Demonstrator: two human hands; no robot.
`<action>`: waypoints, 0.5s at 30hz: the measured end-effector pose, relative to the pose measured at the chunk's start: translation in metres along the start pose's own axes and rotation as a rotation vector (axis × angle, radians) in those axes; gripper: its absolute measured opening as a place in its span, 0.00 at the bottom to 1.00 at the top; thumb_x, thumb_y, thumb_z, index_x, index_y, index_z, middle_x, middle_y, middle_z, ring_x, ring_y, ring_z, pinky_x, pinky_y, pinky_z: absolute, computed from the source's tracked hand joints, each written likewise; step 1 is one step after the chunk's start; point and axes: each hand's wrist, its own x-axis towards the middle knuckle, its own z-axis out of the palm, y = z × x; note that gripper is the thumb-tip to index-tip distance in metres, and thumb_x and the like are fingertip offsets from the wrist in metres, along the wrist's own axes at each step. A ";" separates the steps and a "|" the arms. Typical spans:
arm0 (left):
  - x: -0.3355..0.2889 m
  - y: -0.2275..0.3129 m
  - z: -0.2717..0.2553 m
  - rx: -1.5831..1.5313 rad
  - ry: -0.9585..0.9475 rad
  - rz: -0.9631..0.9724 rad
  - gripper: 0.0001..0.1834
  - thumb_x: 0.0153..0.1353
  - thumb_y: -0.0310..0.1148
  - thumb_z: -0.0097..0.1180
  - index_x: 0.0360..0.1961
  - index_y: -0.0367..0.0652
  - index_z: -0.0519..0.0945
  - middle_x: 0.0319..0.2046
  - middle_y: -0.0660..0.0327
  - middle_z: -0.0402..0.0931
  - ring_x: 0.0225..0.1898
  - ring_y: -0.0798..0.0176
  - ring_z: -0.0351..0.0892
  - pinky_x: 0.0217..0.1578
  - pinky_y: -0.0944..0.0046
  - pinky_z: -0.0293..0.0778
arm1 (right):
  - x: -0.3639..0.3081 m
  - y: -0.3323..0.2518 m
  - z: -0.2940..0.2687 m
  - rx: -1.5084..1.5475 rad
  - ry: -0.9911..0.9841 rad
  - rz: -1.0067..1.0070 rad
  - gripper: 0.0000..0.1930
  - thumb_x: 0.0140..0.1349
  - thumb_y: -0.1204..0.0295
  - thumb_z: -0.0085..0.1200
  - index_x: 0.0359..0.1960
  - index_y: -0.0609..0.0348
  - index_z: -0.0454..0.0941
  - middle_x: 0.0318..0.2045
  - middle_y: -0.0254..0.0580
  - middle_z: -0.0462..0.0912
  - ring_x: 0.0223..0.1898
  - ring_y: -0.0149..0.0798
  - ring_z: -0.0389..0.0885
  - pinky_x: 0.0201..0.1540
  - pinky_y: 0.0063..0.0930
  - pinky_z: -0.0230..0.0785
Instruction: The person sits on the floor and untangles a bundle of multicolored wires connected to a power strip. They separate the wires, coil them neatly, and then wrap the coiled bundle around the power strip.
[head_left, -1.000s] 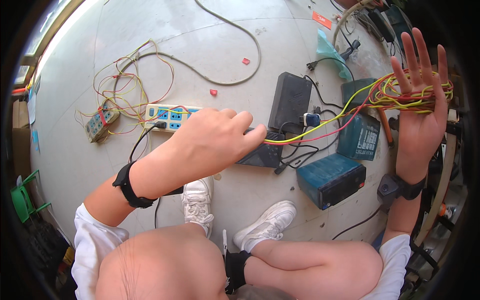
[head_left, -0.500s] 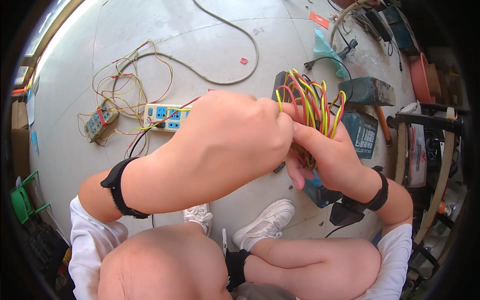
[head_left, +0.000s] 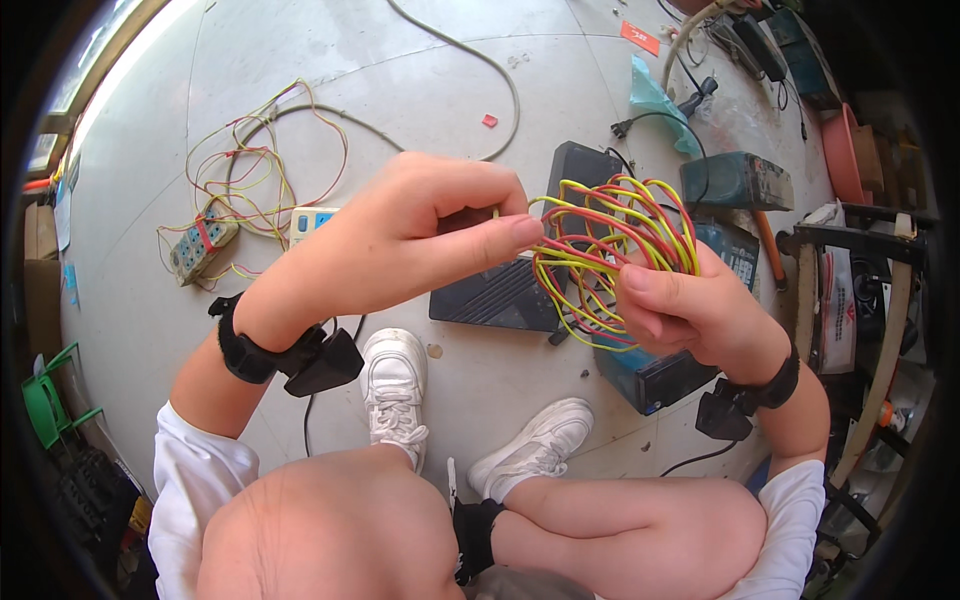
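Observation:
A loose coil of red and yellow-green wire (head_left: 612, 235) hangs in front of me in several loops. My right hand (head_left: 692, 305) is closed round its right side, the thumb lying over the loops. Beside the coil's left edge, my left hand (head_left: 430, 215) pinches wire between thumb and bent fingers. Under the left wrist, a white power strip (head_left: 312, 218) with blue sockets is mostly covered. Behind and below the coil, a flat black box (head_left: 490, 295) with ridges rests on the floor.
At the left, another power strip (head_left: 203, 250) lies among tangled red and yellow wire (head_left: 280, 180). A grey cable (head_left: 460, 48) curves across the floor. Teal and black boxes (head_left: 735, 182) stand at right, near a cluttered rack (head_left: 885, 300). My white shoes (head_left: 393, 390) are below.
My left hand has drawn back left from my right hand and turned, showing its thumb. The coil now spreads wider and tilts leftward, with my right hand slightly lower.

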 end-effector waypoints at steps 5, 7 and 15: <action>-0.005 -0.013 0.001 0.114 0.242 0.202 0.05 0.63 0.27 0.62 0.33 0.35 0.80 0.24 0.63 0.72 0.22 0.73 0.68 0.23 0.71 0.64 | -0.005 0.005 -0.015 0.061 -0.035 -0.079 0.20 0.71 0.60 0.49 0.20 0.55 0.68 0.12 0.25 0.60 0.12 0.20 0.50 0.15 0.20 0.39; -0.006 -0.020 -0.003 0.186 0.276 0.226 0.06 0.63 0.27 0.61 0.33 0.35 0.80 0.24 0.63 0.73 0.23 0.72 0.70 0.24 0.71 0.65 | -0.007 0.008 -0.021 0.093 -0.099 -0.123 0.22 0.72 0.59 0.45 0.18 0.54 0.66 0.10 0.25 0.58 0.10 0.21 0.50 0.14 0.20 0.40; -0.010 -0.047 -0.019 0.351 0.417 0.189 0.07 0.68 0.28 0.54 0.35 0.35 0.79 0.27 0.59 0.76 0.26 0.67 0.74 0.28 0.67 0.68 | -0.007 0.006 -0.041 0.425 -0.524 -0.459 0.25 0.79 0.54 0.27 0.22 0.49 0.63 0.07 0.25 0.58 0.07 0.26 0.50 0.12 0.25 0.43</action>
